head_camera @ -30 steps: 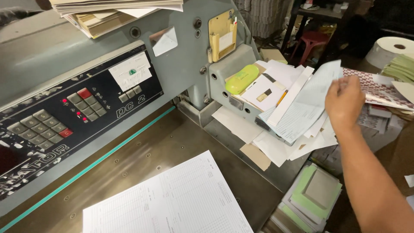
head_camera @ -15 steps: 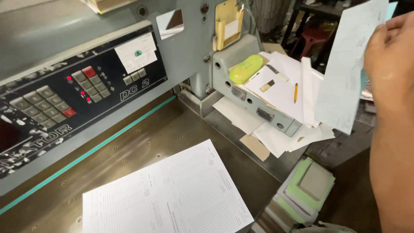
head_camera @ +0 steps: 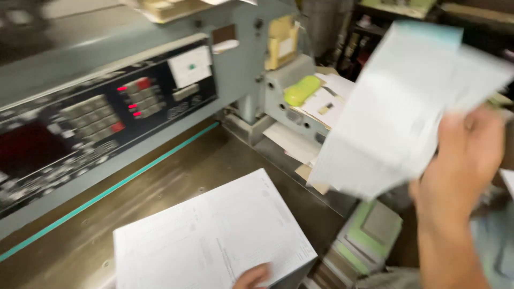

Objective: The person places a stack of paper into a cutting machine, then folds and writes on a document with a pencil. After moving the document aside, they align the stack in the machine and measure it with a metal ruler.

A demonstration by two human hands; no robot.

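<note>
- Fingertips of the left hand [head_camera: 252, 276] show at the bottom edge, at about 6 o'clock, resting on the near edge of the stack of printed sheets [head_camera: 211, 238]; only the tips are in view, so whether they grip or merely press cannot be told.
- Stack of printed sheets lies flat on the metal machine table [head_camera: 160, 176], its long axis running from about 8 o'clock up to 2 o'clock, one corner pointing toward the machine's side shelf.
- Right hand [head_camera: 463, 163] is raised at about 3 o'clock, fingers closed in a grasp on the loose sheets of paper [head_camera: 393, 109], thumb side toward the camera.
- Loose sheets of paper are held in the air, blurred, standing nearly on end; their long axis runs from about 7 o'clock to 1 o'clock, the free upper end pointing to 1 o'clock, well above the table and in front of the side shelf.
- Green-and-grey pads [head_camera: 369, 238] sit low at about 5 o'clock, beside the table's edge.
- Teal line [head_camera: 118, 184] crosses the table diagonally, just before the machine's face.
- Control panel [head_camera: 101, 112] with keys and red lights fills the view from 9 to 11 o'clock.
- Yellow-green case [head_camera: 301, 90] rests on papers on the side shelf at about 1 o'clock, behind the held sheets.
</note>
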